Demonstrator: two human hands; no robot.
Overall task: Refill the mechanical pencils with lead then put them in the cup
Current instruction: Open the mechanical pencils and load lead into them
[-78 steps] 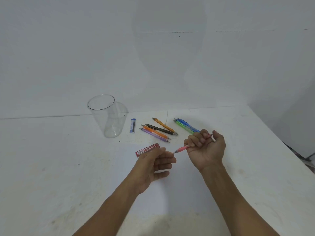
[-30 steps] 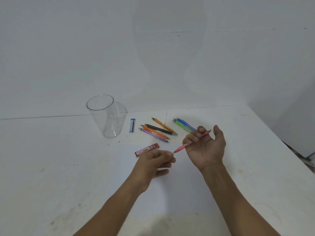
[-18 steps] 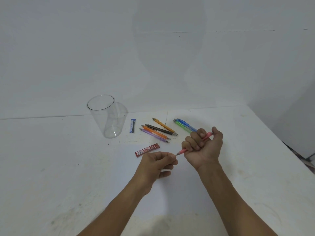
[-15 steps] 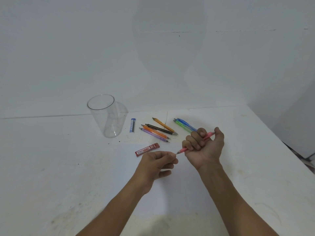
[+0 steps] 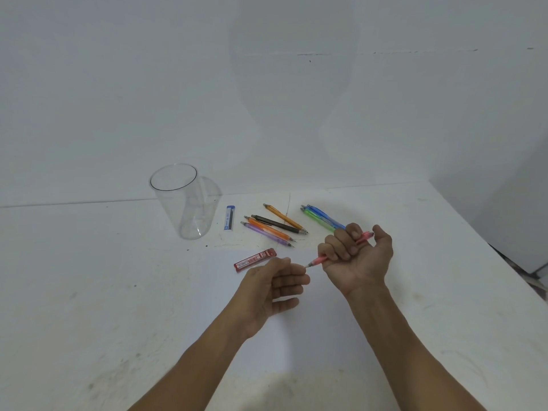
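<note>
My right hand (image 5: 360,261) grips a pink mechanical pencil (image 5: 318,259) in its fist, tip pointing left, with the thumb by its top end. My left hand (image 5: 271,287) has its thumb and forefinger pinched together just off the pencil's tip, as if on a lead too thin to make out. A clear plastic cup (image 5: 192,216) stands upright at the back left with nothing in it. Between the cup and my hands lie a blue lead case (image 5: 229,218) and a red lead case (image 5: 255,260).
Several other pencils lie on the white table (image 5: 103,292) behind my hands: orange (image 5: 283,218), black (image 5: 277,224), purple (image 5: 267,234), green (image 5: 318,220) and blue (image 5: 326,217). The table's right edge runs diagonally at the right; a white wall stands behind.
My right hand has curled into a fist round the pink pencil. My left hand went from loosely open under the tip to a pinch at the tip.
</note>
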